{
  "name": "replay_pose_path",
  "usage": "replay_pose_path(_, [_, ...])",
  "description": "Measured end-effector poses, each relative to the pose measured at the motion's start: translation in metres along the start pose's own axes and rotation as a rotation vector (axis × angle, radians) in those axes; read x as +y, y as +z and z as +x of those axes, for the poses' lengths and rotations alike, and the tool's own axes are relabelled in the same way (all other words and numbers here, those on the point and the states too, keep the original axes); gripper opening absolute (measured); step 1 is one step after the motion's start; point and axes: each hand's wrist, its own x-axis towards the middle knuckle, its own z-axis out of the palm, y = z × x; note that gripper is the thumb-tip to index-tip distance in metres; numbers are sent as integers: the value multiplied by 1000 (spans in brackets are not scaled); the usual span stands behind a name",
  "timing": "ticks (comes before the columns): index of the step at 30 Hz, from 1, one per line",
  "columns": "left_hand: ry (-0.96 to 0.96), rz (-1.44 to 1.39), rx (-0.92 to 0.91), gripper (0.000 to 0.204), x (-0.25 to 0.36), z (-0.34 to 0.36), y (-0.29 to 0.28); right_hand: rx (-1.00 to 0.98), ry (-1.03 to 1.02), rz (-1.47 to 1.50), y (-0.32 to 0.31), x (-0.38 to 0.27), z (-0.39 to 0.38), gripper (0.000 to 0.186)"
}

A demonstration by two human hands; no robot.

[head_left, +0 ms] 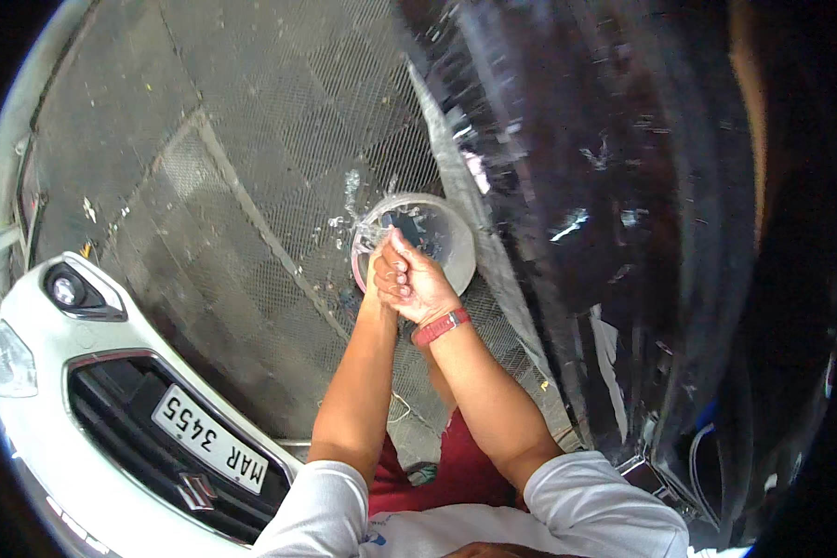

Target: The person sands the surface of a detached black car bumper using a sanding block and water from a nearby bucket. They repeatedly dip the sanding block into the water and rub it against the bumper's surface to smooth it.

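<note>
Both hands, left point(378, 270) and right point(411, 279), clamped together on the clear plastic basin point(442, 237) rim — wet, slippery, sloshy-heavy, so grip the lip.

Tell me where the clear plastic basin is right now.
In the head view the clear plastic basin sits near the middle of the picture, just beyond the person's clasped hands, over the checkered paving, with the dark wet car body on its right.
</note>
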Motion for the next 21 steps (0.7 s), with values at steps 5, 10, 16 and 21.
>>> replay_pose_path(5, [520, 750, 397, 41, 20, 17, 219, 50, -259, -671, 189, -56, -63, 51])
replay_pose_path(10, [1047, 1719, 585, 62, 45, 3, 378, 201, -918, -2335, 308, -113, -112, 30])
replay_pose_path(16, [1163, 2206, 476, 58, 43, 21, 453, -108, -838, -2837, 329, -174, -156, 40])
replay_pose_path(21, [1146, 2261, 480, 67, 18, 27, 457, -155, -816, -2956, 299, -225, -186, 34])
